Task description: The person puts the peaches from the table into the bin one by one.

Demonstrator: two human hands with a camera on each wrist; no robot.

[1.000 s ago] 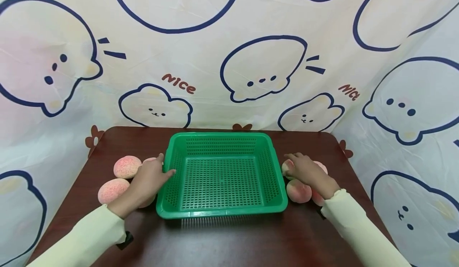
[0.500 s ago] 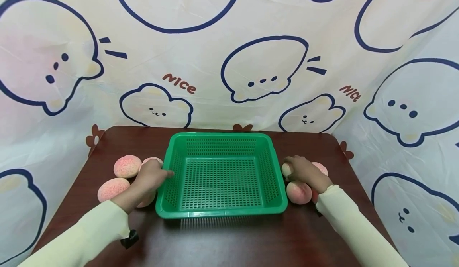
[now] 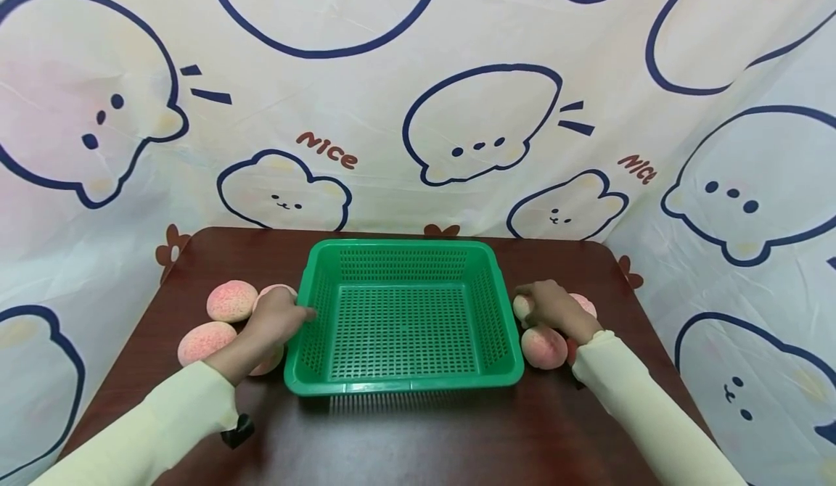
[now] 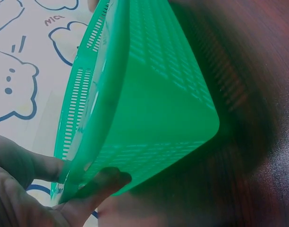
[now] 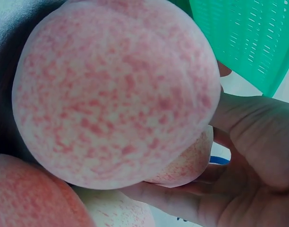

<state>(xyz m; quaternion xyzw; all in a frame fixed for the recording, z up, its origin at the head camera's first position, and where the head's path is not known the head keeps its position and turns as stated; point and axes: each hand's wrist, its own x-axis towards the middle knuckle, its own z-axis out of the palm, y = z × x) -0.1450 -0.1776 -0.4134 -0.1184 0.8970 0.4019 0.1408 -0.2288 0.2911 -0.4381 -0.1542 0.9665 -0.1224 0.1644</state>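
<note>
While the left hand (image 3: 273, 320) pinches the left rim of the green basket (image 3: 405, 386) between thumb and finger, the right hand (image 3: 555, 306) seems to grip a pale peach (image 3: 522, 307) just beside the basket's right side, the hold partly hidden by a nearer peach (image 5: 116, 94). Other peaches (image 3: 231, 301) lie near both hands on the brown table (image 3: 418, 442).

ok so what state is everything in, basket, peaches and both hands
Green basket: upright, empty
Left hand: pinching the basket's left rim
Right hand: fingers curled round a pale peach
Pale peach: held; can't tell whether lifted
Other right-side peaches: not held, two partly hidden
Left-side peaches: on the table, not held, two partly hidden
</note>
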